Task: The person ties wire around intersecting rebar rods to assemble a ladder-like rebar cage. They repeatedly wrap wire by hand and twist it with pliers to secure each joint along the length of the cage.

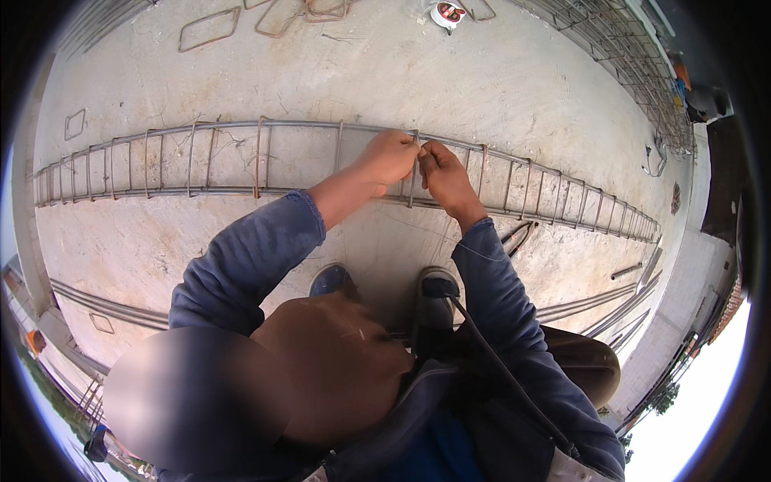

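Note:
A long rebar cage (259, 157) of steel bars with several rectangular stirrups lies across the concrete floor in front of me. My left hand (391, 157) is closed at the far bar, its fingertips beside a stirrup. Close against it, my right hand (446, 177) is also closed, thumb and fingers pinched near the same joint. Whatever is between the fingers is too small or hidden to make out. A hand tool with two dark handles (520, 235) rests by the near bar, right of my right forearm.
Loose stirrups (210, 30) and a white round container (447, 14) with a red and black label lie at the far side. Stacked rebar cages (618, 48) stand at far right. Long bars (112, 305) run along the near floor. My shoes (436, 297) are behind the cage.

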Tool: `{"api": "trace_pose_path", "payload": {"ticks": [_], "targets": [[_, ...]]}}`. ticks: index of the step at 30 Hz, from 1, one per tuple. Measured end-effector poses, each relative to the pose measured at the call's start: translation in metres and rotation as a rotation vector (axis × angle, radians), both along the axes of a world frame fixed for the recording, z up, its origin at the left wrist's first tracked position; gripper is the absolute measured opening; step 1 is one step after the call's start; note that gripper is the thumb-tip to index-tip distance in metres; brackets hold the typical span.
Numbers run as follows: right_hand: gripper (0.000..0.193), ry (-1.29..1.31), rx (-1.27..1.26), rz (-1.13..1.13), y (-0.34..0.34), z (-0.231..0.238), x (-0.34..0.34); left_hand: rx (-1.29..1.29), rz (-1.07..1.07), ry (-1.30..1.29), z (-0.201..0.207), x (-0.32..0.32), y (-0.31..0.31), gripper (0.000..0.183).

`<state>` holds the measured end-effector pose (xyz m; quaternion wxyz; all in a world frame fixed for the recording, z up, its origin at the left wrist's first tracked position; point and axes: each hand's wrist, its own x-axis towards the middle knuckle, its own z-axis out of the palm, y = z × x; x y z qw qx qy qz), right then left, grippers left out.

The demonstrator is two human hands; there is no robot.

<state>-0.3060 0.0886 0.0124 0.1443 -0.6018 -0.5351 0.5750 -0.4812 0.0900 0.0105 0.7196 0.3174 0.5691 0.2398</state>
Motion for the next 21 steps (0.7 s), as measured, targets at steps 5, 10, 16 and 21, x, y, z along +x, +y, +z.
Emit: {"api": "trace_pose_path", "payload": {"ticks": [5,10,16,21], "targets": [[0.017,0.156,-0.105,-0.368,-0.006,-0.014,-0.013,0.021,-0.393,0.432,0.055,-0.006,0.035,0.028],[0.028,0.520,-0.194,-0.851,-0.006,-0.022,-0.033,0.169,-0.892,0.847,0.053,-0.002,0.079,0.022],[0.047,0.705,-0.155,-1.193,-0.002,-0.027,-0.055,0.612,-1.358,1.119,0.072,0.027,0.108,0.019],[0.052,0.825,-0.044,-1.083,-0.001,-0.038,-0.056,0.952,-1.400,0.932,0.092,0.024,0.112,0.026]]}}
